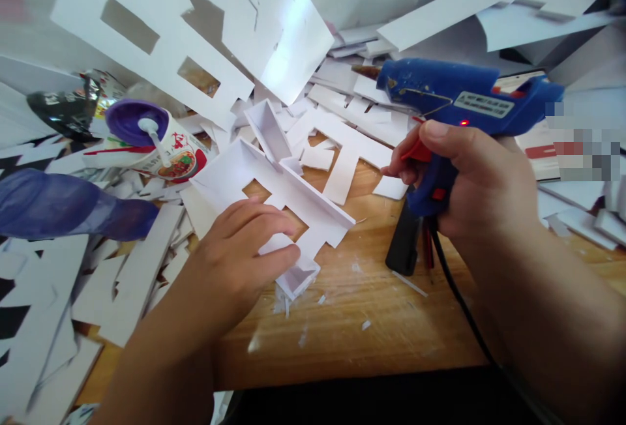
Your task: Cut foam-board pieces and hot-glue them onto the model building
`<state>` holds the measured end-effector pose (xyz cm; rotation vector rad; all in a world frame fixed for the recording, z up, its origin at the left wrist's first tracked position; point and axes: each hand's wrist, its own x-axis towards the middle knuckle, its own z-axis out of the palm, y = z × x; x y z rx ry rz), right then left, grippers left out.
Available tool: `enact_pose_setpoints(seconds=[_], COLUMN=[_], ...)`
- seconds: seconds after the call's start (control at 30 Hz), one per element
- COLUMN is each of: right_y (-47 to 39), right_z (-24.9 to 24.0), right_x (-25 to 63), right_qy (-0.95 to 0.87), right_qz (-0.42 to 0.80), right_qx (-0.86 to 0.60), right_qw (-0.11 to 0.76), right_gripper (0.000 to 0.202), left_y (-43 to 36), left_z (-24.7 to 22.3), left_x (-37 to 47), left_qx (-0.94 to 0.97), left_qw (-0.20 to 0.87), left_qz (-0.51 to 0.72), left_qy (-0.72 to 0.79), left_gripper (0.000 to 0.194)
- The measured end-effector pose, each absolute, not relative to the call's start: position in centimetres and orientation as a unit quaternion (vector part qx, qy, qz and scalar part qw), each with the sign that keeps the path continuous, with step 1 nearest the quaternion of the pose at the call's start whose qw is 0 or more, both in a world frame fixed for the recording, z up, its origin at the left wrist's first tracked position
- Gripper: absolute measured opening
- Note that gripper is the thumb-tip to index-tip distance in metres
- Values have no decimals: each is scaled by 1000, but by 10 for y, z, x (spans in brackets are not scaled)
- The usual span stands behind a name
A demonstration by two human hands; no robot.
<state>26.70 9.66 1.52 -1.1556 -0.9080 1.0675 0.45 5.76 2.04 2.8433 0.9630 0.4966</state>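
My right hand is wrapped round the handle of a blue glue gun, whose nozzle points left and whose small red light is lit. A black cable runs down from its handle. On the wooden table, a white foam board model with cut-out openings and raised strips lies in front of me. My left hand rests over its near left part, fingers bent around a small raised white piece. The fingertips are partly hidden, and the thumb lies along that piece.
White board scraps cover the left and back of the table. At left are a purple bottle and an instant noodle cup. A black-handled tool lies below the glue gun. Large cut sheets lean behind.
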Motion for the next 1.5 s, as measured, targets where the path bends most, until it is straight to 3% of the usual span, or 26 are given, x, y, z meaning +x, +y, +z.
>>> enact_pose_setpoints(seconds=[0.57, 0.7, 0.9, 1.5], right_y=[95, 95, 95, 96], right_z=[16, 15, 15, 16], right_x=[266, 266, 267, 269], right_qy=[-390, -393, -396, -396], right_qz=[467, 471, 479, 490], right_qx=[-488, -480, -459, -465], right_qw=[625, 627, 635, 622], right_gripper=[17, 16, 16, 17], left_y=[50, 44, 43, 52], left_z=[35, 40, 39, 32], left_x=[17, 19, 19, 24], left_qx=[921, 914, 900, 926], left_qw=[122, 142, 153, 161], left_qz=[132, 123, 126, 128], left_qy=[347, 360, 389, 316], left_gripper=[18, 26, 19, 26])
